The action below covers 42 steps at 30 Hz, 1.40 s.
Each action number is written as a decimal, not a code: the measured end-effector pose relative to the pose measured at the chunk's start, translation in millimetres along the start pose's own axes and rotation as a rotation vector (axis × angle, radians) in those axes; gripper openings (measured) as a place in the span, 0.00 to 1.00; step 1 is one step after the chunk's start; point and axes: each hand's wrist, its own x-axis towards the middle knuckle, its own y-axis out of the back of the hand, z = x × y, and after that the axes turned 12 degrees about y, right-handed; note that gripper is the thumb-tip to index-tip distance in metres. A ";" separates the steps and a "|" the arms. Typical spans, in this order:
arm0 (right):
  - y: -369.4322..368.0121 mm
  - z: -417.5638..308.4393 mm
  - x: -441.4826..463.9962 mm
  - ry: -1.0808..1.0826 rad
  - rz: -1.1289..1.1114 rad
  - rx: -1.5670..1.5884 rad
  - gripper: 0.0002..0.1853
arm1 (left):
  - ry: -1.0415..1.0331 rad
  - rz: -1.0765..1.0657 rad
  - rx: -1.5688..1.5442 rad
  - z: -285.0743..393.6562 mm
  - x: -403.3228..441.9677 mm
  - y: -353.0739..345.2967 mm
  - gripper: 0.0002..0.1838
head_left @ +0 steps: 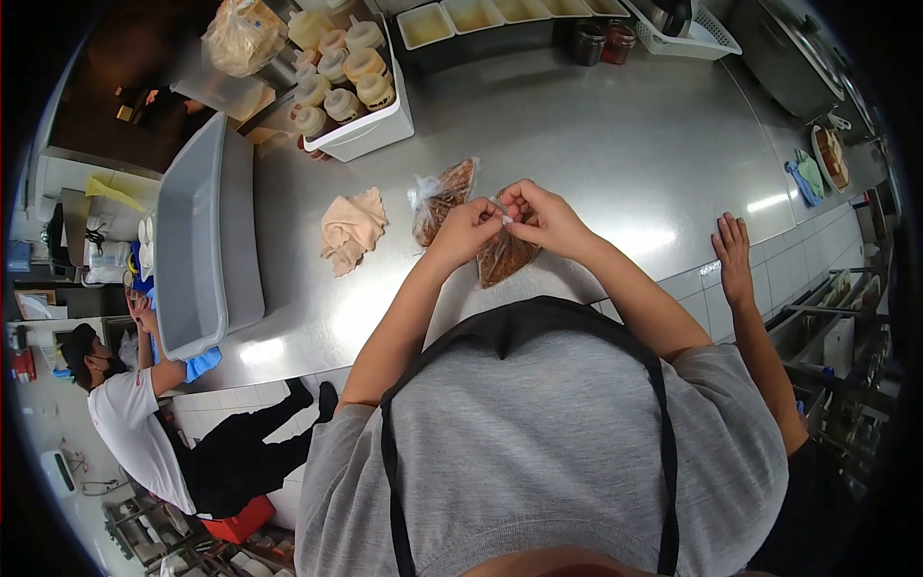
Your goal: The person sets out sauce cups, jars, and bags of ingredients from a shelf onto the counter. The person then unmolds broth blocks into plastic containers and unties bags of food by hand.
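My left hand (468,229) and my right hand (541,219) meet over the steel counter. Both have their fingertips pinched on the gathered neck of a clear plastic bag (507,262) filled with brown food. The bag lies close to the counter's near edge, partly hidden under my hands. Just left of it rests a second clear bag (446,197) of similar brown contents, with a bunched, whitish end. A crumpled beige cloth (353,229) lies further left. What exactly the fingertips do at the bag's neck is too small to tell.
A white bin (370,135) of squeeze bottles stands at the back left, near a large grey tub (240,231). Two jars (604,44) sit at the back. A co-worker (144,423) stands at left; another person's hand (734,252) rests on the counter's right edge.
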 end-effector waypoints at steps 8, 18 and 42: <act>-3.9 21.6 -1.8 -0.050 0.117 0.102 0.14 | -0.317 0.292 0.132 -9.9 -2.1 -18.0 0.11; -5.2 16.3 -6.9 0.005 0.144 0.060 0.16 | -0.417 0.387 0.377 -4.5 -3.7 -35.5 0.10; -21.4 -2.1 -29.6 0.312 0.064 -0.355 0.09 | -0.510 0.050 0.620 -2.1 -4.6 -13.4 0.06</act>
